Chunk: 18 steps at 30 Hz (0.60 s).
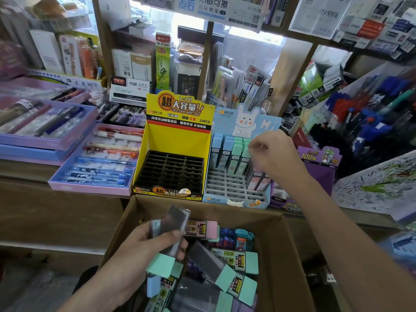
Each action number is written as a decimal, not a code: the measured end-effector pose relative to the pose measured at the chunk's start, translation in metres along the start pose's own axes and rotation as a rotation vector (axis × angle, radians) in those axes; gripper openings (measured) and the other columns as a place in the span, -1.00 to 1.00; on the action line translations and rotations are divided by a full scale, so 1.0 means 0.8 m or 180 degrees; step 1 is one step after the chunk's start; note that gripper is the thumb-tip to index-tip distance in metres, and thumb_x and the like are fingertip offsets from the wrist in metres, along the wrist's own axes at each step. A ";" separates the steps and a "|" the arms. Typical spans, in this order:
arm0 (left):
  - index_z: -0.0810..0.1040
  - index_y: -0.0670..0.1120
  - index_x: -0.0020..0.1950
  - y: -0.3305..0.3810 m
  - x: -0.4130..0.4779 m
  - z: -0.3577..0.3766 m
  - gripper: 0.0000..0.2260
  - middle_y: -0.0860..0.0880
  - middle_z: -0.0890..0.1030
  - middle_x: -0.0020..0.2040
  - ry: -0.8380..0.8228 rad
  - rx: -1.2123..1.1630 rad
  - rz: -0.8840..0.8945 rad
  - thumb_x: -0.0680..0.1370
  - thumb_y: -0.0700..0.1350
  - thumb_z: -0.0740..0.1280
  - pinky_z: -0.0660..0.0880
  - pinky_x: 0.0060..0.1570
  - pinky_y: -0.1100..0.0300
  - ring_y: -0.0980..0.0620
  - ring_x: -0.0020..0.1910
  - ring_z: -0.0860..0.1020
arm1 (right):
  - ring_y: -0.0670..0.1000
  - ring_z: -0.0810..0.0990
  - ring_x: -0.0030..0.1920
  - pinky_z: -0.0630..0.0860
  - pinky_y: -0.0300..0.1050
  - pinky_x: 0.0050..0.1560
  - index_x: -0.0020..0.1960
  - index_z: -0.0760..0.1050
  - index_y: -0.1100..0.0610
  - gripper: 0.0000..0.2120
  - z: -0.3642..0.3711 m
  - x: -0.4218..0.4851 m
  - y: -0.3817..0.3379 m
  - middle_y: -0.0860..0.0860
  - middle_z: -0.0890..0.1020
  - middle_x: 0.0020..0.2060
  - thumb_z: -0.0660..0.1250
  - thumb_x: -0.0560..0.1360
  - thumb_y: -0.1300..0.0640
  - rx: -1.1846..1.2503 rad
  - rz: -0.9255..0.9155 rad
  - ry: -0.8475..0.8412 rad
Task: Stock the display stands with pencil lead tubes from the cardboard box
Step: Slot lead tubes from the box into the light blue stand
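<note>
In the brown cardboard box lie flat pencil lead tubes of smoky clear plastic with matte mint, pink and blue caps, and the left hand curls round a mint-capped bundle just above them. Beyond, on the wooden bench, stand a yellow card stand with a black plastic grid and a pale blue bunny stand holding upright tubes in its back rows. The right hand hangs at their caps, fingers curled; whether it pinches one I cannot tell.
</note>
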State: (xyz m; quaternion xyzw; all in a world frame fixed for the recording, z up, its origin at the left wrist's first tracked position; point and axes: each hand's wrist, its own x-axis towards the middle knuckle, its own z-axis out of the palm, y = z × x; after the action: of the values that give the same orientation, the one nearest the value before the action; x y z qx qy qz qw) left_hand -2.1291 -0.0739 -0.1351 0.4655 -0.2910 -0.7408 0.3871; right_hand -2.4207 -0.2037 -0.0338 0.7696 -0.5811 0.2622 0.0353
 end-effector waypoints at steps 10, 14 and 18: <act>0.61 -0.27 0.28 0.000 0.000 -0.001 -0.57 -0.33 0.69 0.01 -0.0148 -0.0031 0.0016 0.44 -0.16 0.47 0.62 -0.23 0.08 -0.16 -0.18 0.65 | 0.10 0.51 0.06 0.33 -0.14 0.12 0.01 0.73 0.17 -0.89 -0.004 -0.010 -0.007 0.08 0.64 -0.08 0.41 0.57 0.22 -0.0013 0.0065 0.0144; 0.58 -0.29 0.30 0.000 0.002 -0.001 -0.59 -0.37 0.67 0.03 -0.0176 -0.0207 0.0016 0.49 -0.17 0.41 0.60 -0.22 0.03 -0.17 -0.21 0.65 | -0.11 0.55 -0.14 0.44 -0.36 -0.10 -0.01 0.70 0.05 -0.89 -0.005 -0.054 -0.046 -0.10 0.64 -0.17 0.45 0.54 0.24 0.0959 0.0115 0.0203; 0.62 -0.23 0.26 0.002 0.000 0.000 -0.66 -0.39 0.66 0.05 -0.0286 -0.0224 0.0037 0.49 -0.18 0.40 0.60 -0.19 0.01 -0.18 -0.21 0.66 | -0.11 0.68 -0.24 0.62 -0.26 -0.21 -0.02 0.69 -0.02 -0.86 0.018 -0.114 -0.084 -0.10 0.72 -0.22 0.45 0.54 0.21 0.2292 0.0689 -0.0704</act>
State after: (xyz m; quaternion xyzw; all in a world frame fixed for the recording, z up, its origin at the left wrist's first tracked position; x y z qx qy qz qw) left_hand -2.1288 -0.0750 -0.1340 0.4161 -0.2846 -0.7685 0.3940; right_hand -2.3714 -0.1072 -0.0697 0.6907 -0.5300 0.3670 -0.3277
